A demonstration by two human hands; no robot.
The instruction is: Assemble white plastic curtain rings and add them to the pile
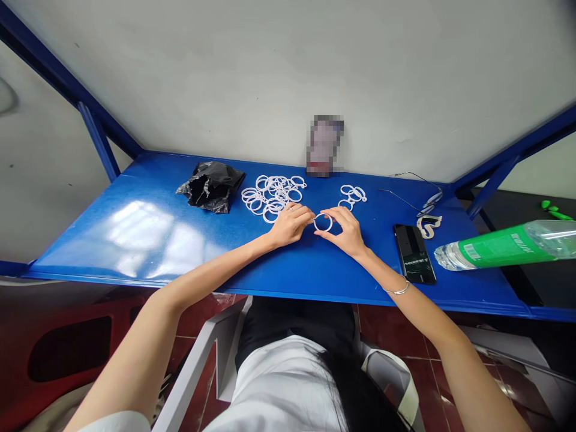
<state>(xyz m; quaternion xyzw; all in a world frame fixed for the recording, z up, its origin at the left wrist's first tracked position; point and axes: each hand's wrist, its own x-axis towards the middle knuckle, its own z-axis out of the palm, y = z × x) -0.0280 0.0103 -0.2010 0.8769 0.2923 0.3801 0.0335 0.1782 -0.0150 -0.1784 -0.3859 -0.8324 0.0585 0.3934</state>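
Hands meet at the middle of a blue tabletop (pixel 148 240): the left hand (pixel 292 223) and the right hand (pixel 344 231) each pinch one white ring (pixel 323 232) by thumb and fingertips from opposite sides, the other fingers loosely curled, and the ring is low over the surface between them, whether touching it cannot be told. Just beyond the left hand lies a loose pile of rings (pixel 272 195), and beyond the right hand a smaller cluster of rings (pixel 353 194), apart from the first. Judging by the grip, the handling would go best with a light, even pinch on the rim, wrists resting on the tabletop and the ring kept close to the surface, so that a slip leaves it lying there rather than rolling off. A crumpled black bag (pixel 210 186) sits to the left of the pile. To the right lie a dark phone (pixel 414 253), a small white clip (pixel 428 225) and a thin cable (pixel 405 199), with a green-labelled bottle (pixel 499 245) on its side nearer the right edge. Open room lies mainly on the bare left stretch and along the near edge before the person's lap; the wall closes off the far side, and the right side is crowded. A bracelet (pixel 398 291) circles the right wrist.
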